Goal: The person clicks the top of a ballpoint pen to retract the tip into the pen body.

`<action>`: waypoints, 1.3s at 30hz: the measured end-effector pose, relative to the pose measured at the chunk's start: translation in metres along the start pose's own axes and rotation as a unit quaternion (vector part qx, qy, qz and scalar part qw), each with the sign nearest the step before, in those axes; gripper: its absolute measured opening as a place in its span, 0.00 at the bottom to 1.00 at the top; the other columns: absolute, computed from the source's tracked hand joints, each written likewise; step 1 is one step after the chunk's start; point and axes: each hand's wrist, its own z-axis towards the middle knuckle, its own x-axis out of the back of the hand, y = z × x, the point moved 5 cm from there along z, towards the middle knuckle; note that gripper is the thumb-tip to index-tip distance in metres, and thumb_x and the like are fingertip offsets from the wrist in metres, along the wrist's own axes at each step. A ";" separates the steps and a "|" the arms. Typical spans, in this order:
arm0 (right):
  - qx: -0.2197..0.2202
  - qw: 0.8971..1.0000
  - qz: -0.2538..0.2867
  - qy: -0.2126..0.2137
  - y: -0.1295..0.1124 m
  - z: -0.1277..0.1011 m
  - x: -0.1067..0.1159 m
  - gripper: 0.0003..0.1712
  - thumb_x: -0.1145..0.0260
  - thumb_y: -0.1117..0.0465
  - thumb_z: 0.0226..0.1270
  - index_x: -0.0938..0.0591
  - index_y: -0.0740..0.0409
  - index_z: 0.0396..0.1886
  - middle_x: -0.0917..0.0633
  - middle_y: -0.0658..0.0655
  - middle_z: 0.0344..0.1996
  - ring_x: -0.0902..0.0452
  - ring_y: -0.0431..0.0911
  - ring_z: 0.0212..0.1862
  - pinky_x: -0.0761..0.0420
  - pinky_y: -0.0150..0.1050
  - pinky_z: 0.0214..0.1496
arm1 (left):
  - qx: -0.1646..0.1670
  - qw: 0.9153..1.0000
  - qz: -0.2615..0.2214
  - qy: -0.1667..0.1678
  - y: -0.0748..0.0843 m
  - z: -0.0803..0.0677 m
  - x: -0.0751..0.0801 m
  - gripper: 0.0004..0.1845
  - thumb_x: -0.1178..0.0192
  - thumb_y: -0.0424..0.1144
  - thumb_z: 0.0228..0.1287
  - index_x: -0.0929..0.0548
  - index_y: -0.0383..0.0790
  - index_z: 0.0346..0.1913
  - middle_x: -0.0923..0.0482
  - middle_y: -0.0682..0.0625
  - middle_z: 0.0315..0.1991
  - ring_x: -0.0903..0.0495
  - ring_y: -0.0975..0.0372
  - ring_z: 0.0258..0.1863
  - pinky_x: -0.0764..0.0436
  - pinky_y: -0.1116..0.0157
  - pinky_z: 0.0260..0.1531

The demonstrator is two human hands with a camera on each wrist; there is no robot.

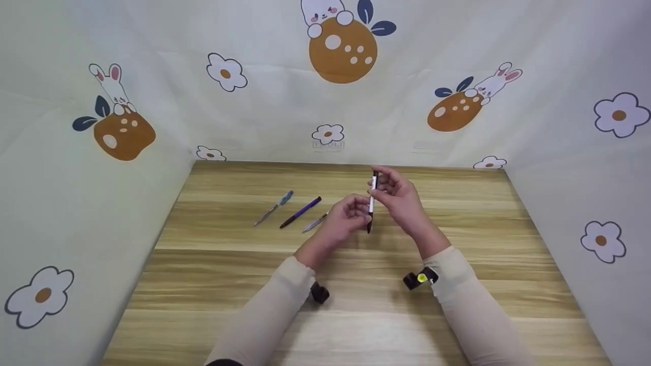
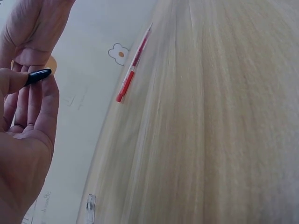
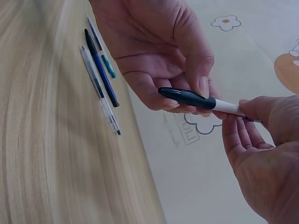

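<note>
A white pen with black ends [image 1: 372, 201] is held up in front of me, between both hands. My left hand [image 1: 342, 222] pinches its dark lower grip section. That tapered black end [image 3: 184, 96] pokes out past the left fingers in the right wrist view. My right hand [image 1: 405, 204] holds the white barrel between thumb and fingers, with a fingertip at the top end. Beside the left hand lie a clear pen [image 1: 314, 223], partly covered by it, a blue pen with dark ends [image 1: 301, 212] and a clear pen with a teal end [image 1: 273, 208].
A clear pen with red ink and a red end [image 2: 131, 74] lies on the wooden table [image 1: 229, 295], seen in the left wrist view. Pale cloth walls [image 1: 274, 112] printed with flowers and rabbits enclose the table at the back and sides.
</note>
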 end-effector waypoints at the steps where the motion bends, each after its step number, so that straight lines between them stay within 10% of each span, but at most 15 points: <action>1: 0.000 1.000 0.000 0.000 0.000 0.000 0.000 0.31 0.27 0.75 0.74 0.19 0.59 0.74 0.15 0.73 0.54 0.16 0.54 0.55 0.15 0.38 0.59 | 0.001 1.000 0.003 -0.001 0.000 0.000 0.001 0.19 0.37 0.19 0.70 0.22 0.22 0.62 0.18 0.50 0.45 0.18 0.64 0.43 0.15 0.68 0.46; 12: -0.016 1.000 0.006 0.004 0.013 0.000 0.004 0.31 0.28 0.73 0.75 0.22 0.63 0.75 0.17 0.72 0.55 0.15 0.49 0.51 0.12 0.41 0.57 | 0.075 0.996 0.048 -0.013 -0.004 -0.003 0.010 0.20 0.39 0.20 0.68 0.19 0.29 0.62 0.18 0.49 0.45 0.17 0.60 0.43 0.13 0.67 0.41; 25: 0.006 0.987 -0.162 0.000 0.027 -0.004 0.022 0.26 0.29 0.67 0.79 0.20 0.65 0.73 0.14 0.67 0.55 0.17 0.53 0.54 0.18 0.32 0.53 | 0.092 0.979 0.183 0.015 -0.003 -0.008 0.029 0.19 0.37 0.21 0.67 0.14 0.39 0.57 0.18 0.50 0.44 0.18 0.61 0.43 0.17 0.66 0.44; 39: 0.061 0.960 -0.269 -0.045 0.033 -0.015 0.035 0.30 0.27 0.68 0.77 0.22 0.67 0.75 0.17 0.66 0.57 0.17 0.61 0.58 0.16 0.65 0.60 | 0.086 0.943 0.320 0.007 0.001 -0.012 0.040 0.19 0.32 0.24 0.66 0.13 0.42 0.57 0.17 0.52 0.44 0.16 0.62 0.43 0.15 0.63 0.45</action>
